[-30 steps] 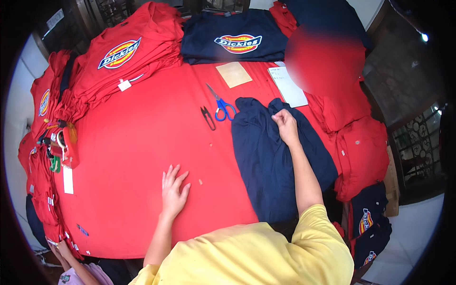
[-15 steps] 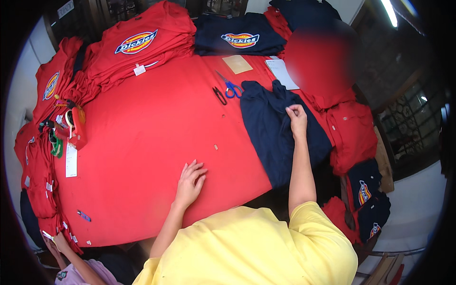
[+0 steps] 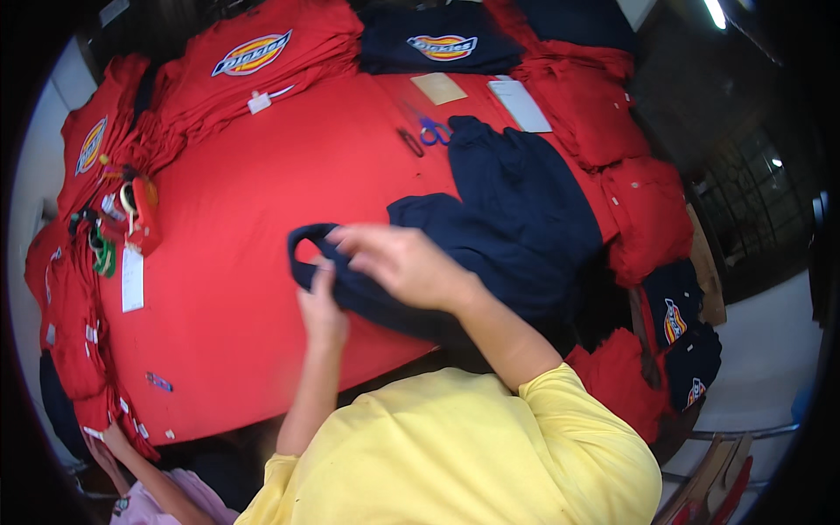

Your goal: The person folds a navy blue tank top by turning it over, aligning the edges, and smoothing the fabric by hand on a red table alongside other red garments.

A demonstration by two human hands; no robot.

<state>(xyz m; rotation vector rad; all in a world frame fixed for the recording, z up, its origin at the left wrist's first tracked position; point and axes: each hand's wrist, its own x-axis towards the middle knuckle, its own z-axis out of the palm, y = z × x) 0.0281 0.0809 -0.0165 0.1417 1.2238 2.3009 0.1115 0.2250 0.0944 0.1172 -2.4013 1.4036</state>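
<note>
A navy T-shirt [image 3: 525, 210] lies bunched across the right side of the red-covered table [image 3: 236, 210], one end drawn toward me. That end forms a loop with red showing through its opening. My left hand [image 3: 321, 306] is closed on the loop's lower edge, thumb upward. Over the loop's upper edge, my right hand [image 3: 402, 262] has bent fingers on the cloth, slightly smeared by motion. Beyond the shirt lie blue-handled scissors [image 3: 433, 132] and small dark snips [image 3: 409, 142].
Stacked red shirts [image 3: 262, 52] and folded navy shirts [image 3: 437, 39] line the far edge. More red shirts [image 3: 647, 210] sit at right. A tape dispenser [image 3: 140, 214] and a blue cutter [image 3: 159, 381] lie at left. Another person's hands [image 3: 112, 442] work at lower left.
My right hand has come left and nearer, pulling part of the navy T-shirt along. My left hand, open on the table before, now grips the shirt's loop.
</note>
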